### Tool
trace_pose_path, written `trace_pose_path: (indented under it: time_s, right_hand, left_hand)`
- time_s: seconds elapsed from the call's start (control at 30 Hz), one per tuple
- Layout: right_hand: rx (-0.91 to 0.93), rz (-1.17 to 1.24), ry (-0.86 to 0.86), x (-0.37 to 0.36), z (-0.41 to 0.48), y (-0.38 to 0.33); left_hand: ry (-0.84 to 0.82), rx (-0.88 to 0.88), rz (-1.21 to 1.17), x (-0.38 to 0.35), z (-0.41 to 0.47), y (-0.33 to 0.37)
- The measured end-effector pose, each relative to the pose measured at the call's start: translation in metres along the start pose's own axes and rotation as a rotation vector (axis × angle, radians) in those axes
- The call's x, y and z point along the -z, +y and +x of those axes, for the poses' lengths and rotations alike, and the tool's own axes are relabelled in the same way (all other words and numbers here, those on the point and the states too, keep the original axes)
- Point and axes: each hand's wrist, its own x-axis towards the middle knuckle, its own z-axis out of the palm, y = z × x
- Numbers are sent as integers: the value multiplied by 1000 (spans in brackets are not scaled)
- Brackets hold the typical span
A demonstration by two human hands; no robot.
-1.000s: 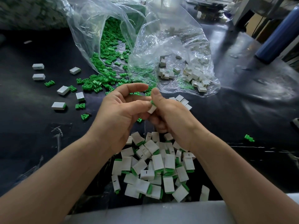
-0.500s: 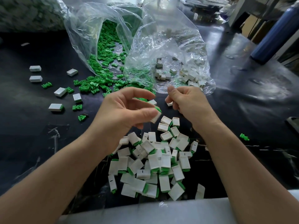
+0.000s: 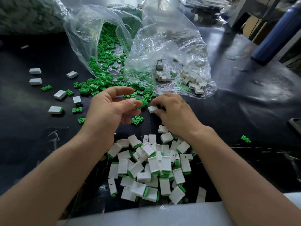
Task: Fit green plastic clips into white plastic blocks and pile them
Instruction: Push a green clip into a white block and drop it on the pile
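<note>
White block (image 3: 152, 109) pinched in right hand (image 3: 175, 111), plain rectangular.

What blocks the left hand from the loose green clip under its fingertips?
Likely nothing, so yes: the left hand is empty and relaxed; the green clip lies uncovered on the table beside it; the right hand pinches a white block clear of it.

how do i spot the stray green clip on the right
Find the pile of finished white blocks at the black table's near edge, then look right past the right forearm. One green clip lies alone there, far from the clips spilling from the clear bag.
</note>
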Motion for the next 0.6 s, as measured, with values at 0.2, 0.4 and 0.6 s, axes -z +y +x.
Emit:
trace_pose_path:
  time_s: [0.2, 0.4, 0.6]
  right_hand:
    - [16, 180, 118, 5, -6, -7]
    - [257, 315, 164, 5, -17, -26]
    - [137, 251, 48, 3, -11, -20]
  left_hand:
    - [31, 16, 24, 0, 4, -5]
    - [-63, 7, 81, 1, 2, -6]
    - [59, -14, -24, 3, 6, -5]
